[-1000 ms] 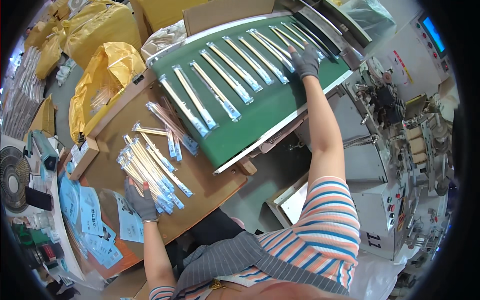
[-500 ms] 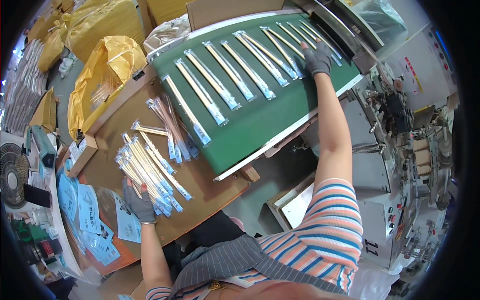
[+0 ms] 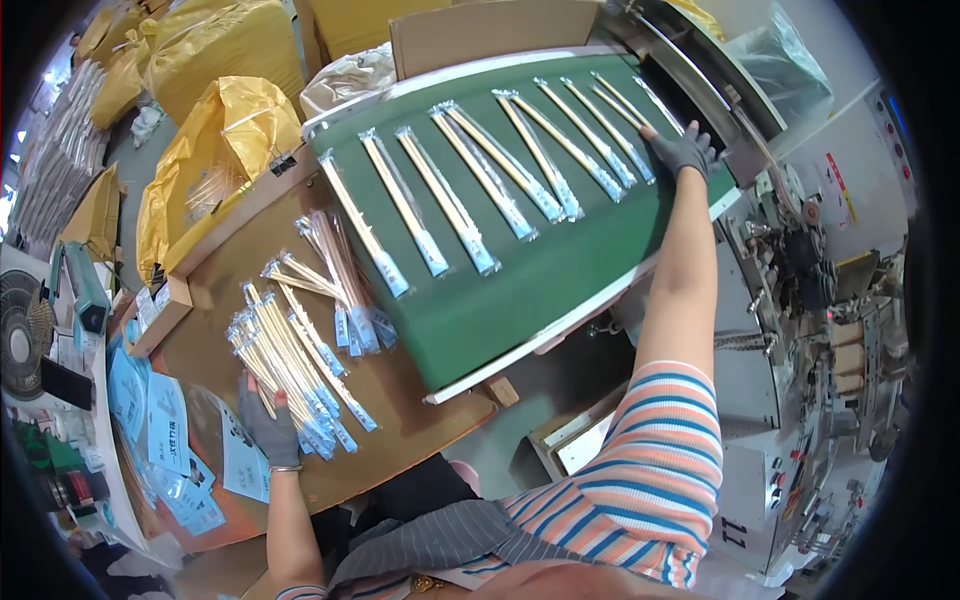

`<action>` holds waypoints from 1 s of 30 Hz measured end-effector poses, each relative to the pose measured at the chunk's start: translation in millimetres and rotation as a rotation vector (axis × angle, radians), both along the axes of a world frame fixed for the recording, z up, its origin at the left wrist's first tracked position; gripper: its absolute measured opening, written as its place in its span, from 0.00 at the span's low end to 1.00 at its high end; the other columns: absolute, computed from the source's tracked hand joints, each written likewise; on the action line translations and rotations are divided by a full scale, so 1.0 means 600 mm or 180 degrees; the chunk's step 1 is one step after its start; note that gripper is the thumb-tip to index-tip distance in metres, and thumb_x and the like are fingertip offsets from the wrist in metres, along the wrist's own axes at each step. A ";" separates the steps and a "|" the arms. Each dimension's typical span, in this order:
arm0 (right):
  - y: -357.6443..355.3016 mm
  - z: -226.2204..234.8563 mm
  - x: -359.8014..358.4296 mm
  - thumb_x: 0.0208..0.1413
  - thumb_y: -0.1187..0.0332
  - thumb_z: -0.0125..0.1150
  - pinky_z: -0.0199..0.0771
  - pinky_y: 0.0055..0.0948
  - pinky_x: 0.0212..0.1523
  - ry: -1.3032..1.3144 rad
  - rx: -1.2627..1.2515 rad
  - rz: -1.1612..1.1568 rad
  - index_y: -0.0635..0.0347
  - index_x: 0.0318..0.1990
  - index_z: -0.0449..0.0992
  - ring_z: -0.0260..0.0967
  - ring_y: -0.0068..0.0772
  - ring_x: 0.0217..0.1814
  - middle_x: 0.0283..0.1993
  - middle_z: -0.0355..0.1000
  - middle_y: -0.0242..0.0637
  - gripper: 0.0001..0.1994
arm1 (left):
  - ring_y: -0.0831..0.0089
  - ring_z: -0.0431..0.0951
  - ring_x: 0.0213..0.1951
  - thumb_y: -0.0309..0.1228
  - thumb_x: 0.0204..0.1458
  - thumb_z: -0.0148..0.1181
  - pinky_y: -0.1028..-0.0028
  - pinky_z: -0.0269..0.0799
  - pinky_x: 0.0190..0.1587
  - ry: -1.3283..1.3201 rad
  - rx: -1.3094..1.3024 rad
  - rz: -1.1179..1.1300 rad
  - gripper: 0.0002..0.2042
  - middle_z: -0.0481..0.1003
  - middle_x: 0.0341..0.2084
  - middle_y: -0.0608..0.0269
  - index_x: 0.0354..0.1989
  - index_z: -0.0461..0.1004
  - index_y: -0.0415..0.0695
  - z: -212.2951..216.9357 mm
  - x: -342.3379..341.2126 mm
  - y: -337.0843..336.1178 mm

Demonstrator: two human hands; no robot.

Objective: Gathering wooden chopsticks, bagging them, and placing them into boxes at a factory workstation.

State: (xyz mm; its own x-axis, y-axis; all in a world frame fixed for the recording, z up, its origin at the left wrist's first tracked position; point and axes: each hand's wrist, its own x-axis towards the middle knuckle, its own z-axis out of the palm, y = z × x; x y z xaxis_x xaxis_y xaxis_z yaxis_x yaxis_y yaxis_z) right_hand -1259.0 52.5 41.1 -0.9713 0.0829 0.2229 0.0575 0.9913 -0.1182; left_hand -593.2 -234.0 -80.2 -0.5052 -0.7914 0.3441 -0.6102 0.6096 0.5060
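Conveyor: broad, flat green belt (image 3: pixel 560 270) with a pale metal edge.
Worktop: brown board worktop (image 3: pixel 420 430), left of and below the belt.
Stick pile: heap of pale sticks in clear, blue-ended wrappers (image 3: pixel 290 365), left of the belt.
Right hand: grey-gloved hand with bare fingertips (image 3: pixel 680 152) over the belt's right end, fingers spread; cannot tell whether they touch a packet.
Left hand: matching gloved hand (image 3: pixel 268 425) beside the pile, left of the belt, thumb and fingers apart.
Belt packets: slim, clear, blue-ended packets of pale sticks (image 3: pixel 445 198), slanting in a row across the belt.
Handling step: apparently reaching among belt packets.
Next grip: seems to call for closing the right fingers without skewing neighbouring packets.
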 end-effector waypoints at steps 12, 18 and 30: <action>-0.213 -0.044 0.388 0.55 0.73 0.47 0.70 0.36 0.49 0.0089 -0.1259 0.3972 0.53 0.56 0.69 0.68 0.52 0.51 0.51 0.70 0.47 0.19 | 0.55 0.61 0.57 0.44 0.50 0.61 0.62 0.54 0.60 0.0862 0.0758 0.0096 0.31 0.63 0.55 0.48 0.57 0.61 0.36 -0.025 -0.009 0.002; -0.392 -0.034 0.730 0.53 0.65 0.51 0.67 0.41 0.54 -0.0234 -0.0705 0.4467 0.59 0.53 0.68 0.63 0.50 0.58 0.53 0.67 0.52 0.19 | 0.46 0.67 0.46 0.47 0.53 0.53 0.57 0.60 0.51 0.0526 0.0833 0.0410 0.24 0.67 0.42 0.41 0.46 0.65 0.37 -0.044 -0.029 -0.047; -0.520 -0.169 0.807 0.45 0.48 0.66 0.72 0.33 0.40 -0.3261 -0.1972 0.3601 0.73 0.43 0.69 0.73 0.39 0.40 0.37 0.74 0.49 0.32 | 0.70 0.77 0.36 0.52 0.48 0.62 0.72 0.72 0.39 0.2381 0.3637 0.1045 0.29 0.77 0.34 0.57 0.40 0.74 0.31 0.085 -0.082 -0.069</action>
State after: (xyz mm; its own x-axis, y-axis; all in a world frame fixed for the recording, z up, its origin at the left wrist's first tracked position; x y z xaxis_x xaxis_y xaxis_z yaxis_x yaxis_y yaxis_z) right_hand -775.0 -259.6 -60.4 -0.3099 -0.9004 -0.3054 -0.3186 0.4010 -0.8589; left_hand -642.6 -275.3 -29.4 -0.2308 -0.8577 -0.4594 -0.0121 -0.4696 0.8828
